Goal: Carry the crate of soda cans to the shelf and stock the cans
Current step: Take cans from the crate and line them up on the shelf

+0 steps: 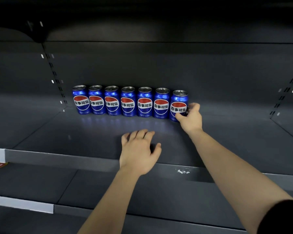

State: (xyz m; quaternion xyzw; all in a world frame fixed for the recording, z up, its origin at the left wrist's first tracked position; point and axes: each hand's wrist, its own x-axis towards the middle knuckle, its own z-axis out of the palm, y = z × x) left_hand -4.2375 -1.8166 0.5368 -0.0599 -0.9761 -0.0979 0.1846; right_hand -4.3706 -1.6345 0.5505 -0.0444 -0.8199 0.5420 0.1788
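While your left hand [139,152] spreads open over the shelf [66,132], your right hand [190,118] grips the rightmost blue can [178,103] labelled 百事可乐.

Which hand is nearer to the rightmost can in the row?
Right. The right hand grips the rightmost can from its right side; the left hand is spread open nearer the front edge of the shelf, touching no can.
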